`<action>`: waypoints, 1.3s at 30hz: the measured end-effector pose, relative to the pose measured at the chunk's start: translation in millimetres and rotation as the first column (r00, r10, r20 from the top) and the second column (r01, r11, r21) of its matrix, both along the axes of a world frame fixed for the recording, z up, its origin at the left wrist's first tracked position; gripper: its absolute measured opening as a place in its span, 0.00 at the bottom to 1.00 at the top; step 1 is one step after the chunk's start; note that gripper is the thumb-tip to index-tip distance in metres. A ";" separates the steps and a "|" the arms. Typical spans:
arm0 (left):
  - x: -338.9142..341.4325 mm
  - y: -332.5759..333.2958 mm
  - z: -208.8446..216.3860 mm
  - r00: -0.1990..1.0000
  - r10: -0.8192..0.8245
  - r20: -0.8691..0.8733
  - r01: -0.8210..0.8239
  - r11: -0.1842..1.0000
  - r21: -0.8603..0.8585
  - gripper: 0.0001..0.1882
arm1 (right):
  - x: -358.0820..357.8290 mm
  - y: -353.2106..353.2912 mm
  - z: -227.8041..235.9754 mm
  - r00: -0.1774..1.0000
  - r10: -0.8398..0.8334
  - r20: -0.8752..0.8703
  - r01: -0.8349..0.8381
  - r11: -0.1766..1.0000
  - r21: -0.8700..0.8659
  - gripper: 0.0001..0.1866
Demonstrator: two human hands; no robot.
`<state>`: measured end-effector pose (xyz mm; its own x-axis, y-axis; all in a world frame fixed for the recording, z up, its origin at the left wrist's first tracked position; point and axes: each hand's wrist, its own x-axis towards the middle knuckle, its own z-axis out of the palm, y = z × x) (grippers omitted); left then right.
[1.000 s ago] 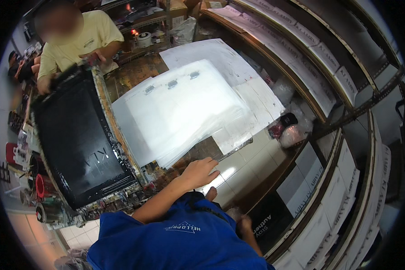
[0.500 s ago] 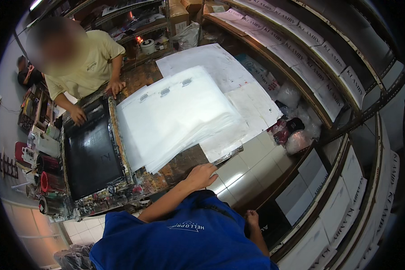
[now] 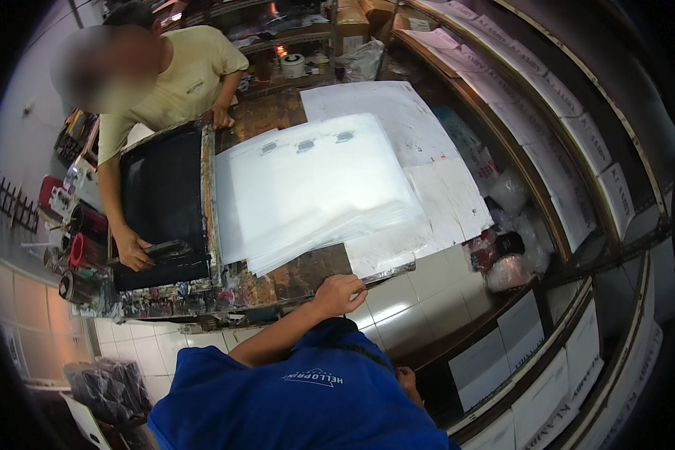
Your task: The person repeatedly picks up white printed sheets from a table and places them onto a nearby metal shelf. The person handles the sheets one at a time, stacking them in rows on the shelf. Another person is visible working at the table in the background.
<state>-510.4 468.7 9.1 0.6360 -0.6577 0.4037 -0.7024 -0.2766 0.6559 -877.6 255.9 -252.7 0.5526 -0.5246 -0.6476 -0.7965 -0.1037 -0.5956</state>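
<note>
My left hand (image 3: 340, 295) rests at the near edge of the work table, its fingers curled in loosely with nothing seen in them. Just beyond it lies a fanned stack of translucent white sheets (image 3: 315, 180), with small dark prints along its far edge. My right hand (image 3: 408, 382) hangs low beside my blue shirt; its fingers are mostly hidden. Across the table a co-worker's hand (image 3: 135, 250) grips a dark squeegee (image 3: 169, 250) at the near end of a framed printing screen (image 3: 165, 180) covered in black ink. The co-worker's other hand (image 3: 221, 116) holds the frame's far corner.
Ink-stained white boards (image 3: 450, 195) lie under and beside the stack. Shelves with white boxes (image 3: 555, 157) line the right side. Ink cans (image 3: 86, 251) stand left of the screen. Plastic-wrapped bundles (image 3: 508, 271) lie on the right, near the tiled floor (image 3: 420, 300).
The co-worker's hand has come from the far part of the screen to its near end, with the squeegee now visible. My left fingers have curled in. The view has shifted left.
</note>
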 end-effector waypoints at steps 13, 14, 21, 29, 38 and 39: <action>-1.2 0.2 -1.6 0.999 0.032 0.025 -0.033 0.999 0.043 0.06 | 40.4 -41.5 21.4 0.982 -0.146 0.120 0.121 0.974 0.192 0.07; -2.0 -0.2 -1.8 0.999 0.035 0.025 -0.036 0.999 0.035 0.05 | 39.2 -43.6 16.2 0.987 -0.108 0.123 0.089 0.985 0.149 0.08; -3.3 -2.4 5.3 0.998 0.048 -0.035 -0.047 0.999 0.018 0.05 | 50.6 -50.7 8.2 0.998 0.062 0.034 -0.062 0.998 -0.012 0.10; -2.7 -2.9 9.0 0.999 0.040 -0.032 -0.038 0.998 0.048 0.04 | 59.4 -26.1 60.8 0.997 -0.056 -0.045 0.060 0.995 0.081 0.10; 0.5 2.4 3.7 0.998 0.009 -0.056 -0.008 1.000 0.025 0.05 | 31.8 -39.4 15.0 1.000 0.010 -0.020 -0.009 0.999 0.045 0.12; 1.4 2.2 1.7 0.997 0.005 -0.081 -0.004 1.000 0.021 0.05 | 34.4 -38.7 20.0 1.000 0.009 -0.022 -0.008 0.999 0.043 0.11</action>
<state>-508.9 470.9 10.8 0.6689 -0.6626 0.3369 -0.6460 -0.2940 0.7044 -843.2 217.2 -232.7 0.5423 -0.4918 -0.6812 -0.8086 -0.0853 -0.5821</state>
